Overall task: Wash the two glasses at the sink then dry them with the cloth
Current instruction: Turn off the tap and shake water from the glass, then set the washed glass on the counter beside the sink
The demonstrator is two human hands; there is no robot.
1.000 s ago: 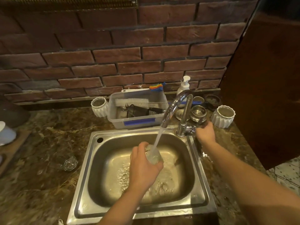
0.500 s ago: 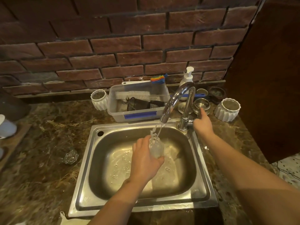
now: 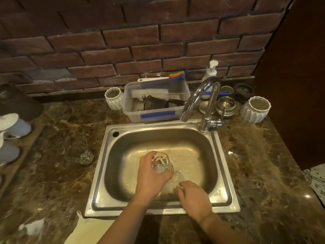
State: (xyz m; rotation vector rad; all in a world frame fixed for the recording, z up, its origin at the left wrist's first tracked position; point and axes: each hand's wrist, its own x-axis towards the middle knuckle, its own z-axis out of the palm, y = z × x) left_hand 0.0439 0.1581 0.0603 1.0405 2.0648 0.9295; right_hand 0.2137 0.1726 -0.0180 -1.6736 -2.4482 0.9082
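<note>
My left hand [image 3: 151,178] grips a small clear glass [image 3: 162,164] low over the middle of the steel sink [image 3: 98,173], its mouth facing up. My right hand [image 3: 195,198] hovers over the sink's front right with loosely curled fingers, holding nothing, a short gap from the glass. No water runs from the chrome tap [image 3: 200,101]. A second clear glass [image 3: 85,157] lies on the counter left of the sink. A pale cloth [image 3: 84,229] lies at the counter's front edge, partly under my left forearm.
Behind the sink stands a plastic tub [image 3: 154,110] with brushes, a soap pump [image 3: 210,73], metal bowls [image 3: 226,104] and two white ribbed pots [image 3: 114,98] [image 3: 255,109]. White cups [image 3: 12,127] sit on a wooden tray at far left. A dark cabinet side rises at right.
The water has stopped. My right hand left the tap handle and came down over the sink's front. My left hand lowered the glass from under the spout toward the basin.
</note>
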